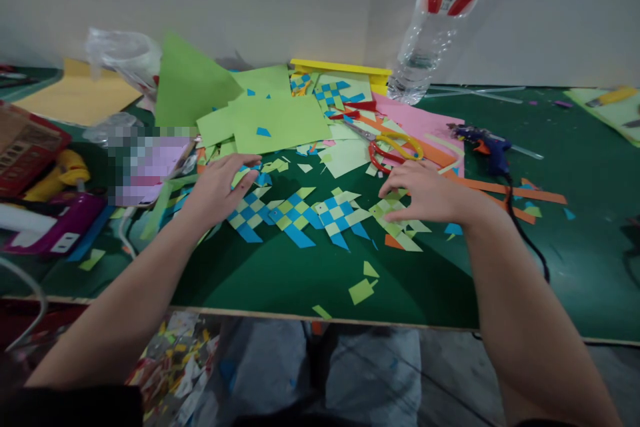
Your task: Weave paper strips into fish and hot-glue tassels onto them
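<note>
Paper fish (pixel 295 217), four woven and seemingly finished, lie in a row on the green table (pixel 300 287); loose scraps (pixel 363 290) are left uncleared. The right hand (pixel 427 193) spreads loosely over the end fish; whether the left hand (pixel 220 188) grips anything cannot be told.

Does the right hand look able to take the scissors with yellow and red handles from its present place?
Most likely yes. The right hand is just on the near side of the scissors, their handle end is toward it, and nothing seems to block the short way between.
</note>
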Tool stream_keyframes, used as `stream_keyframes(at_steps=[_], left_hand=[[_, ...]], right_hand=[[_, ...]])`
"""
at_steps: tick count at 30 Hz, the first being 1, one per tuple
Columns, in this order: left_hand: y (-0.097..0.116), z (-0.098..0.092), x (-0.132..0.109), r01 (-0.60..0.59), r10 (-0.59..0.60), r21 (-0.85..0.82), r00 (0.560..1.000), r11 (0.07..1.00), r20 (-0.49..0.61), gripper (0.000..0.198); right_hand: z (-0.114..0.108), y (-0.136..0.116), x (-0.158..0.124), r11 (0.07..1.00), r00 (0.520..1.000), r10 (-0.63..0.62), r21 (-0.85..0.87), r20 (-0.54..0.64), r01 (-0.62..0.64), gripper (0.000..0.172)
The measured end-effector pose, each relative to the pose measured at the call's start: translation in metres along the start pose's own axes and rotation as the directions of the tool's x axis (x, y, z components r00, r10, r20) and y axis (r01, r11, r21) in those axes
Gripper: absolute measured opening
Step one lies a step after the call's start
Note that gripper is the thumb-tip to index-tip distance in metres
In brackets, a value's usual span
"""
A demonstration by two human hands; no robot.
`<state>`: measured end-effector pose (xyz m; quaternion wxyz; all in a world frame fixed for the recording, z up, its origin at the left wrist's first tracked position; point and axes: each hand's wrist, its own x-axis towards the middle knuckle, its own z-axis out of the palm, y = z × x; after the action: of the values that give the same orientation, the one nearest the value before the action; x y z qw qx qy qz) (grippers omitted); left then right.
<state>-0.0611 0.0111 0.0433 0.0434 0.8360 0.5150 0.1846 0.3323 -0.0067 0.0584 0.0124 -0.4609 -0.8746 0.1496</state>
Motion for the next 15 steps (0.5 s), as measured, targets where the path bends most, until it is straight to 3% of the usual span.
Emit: stream_keyframes(at_steps=[9, 15], left_hand=[[0.000, 0.006, 0.000, -0.082, 0.083, -0.017, 0.996, 0.996, 0.034, 0.039], [-0.004, 0.010, 0.000, -0.179, 0.181, -0.027, 0.975, 0.984, 0.132, 0.040]], right_hand=[[-0.004, 0.001, -0.002, 0.998, 0.996, 0.044, 0.034, 0.075, -0.046, 0.038], [-0.012, 0.004, -0.010, 0.982, 0.977, 0.171, 0.062, 0.128, -0.180, 0.034]])
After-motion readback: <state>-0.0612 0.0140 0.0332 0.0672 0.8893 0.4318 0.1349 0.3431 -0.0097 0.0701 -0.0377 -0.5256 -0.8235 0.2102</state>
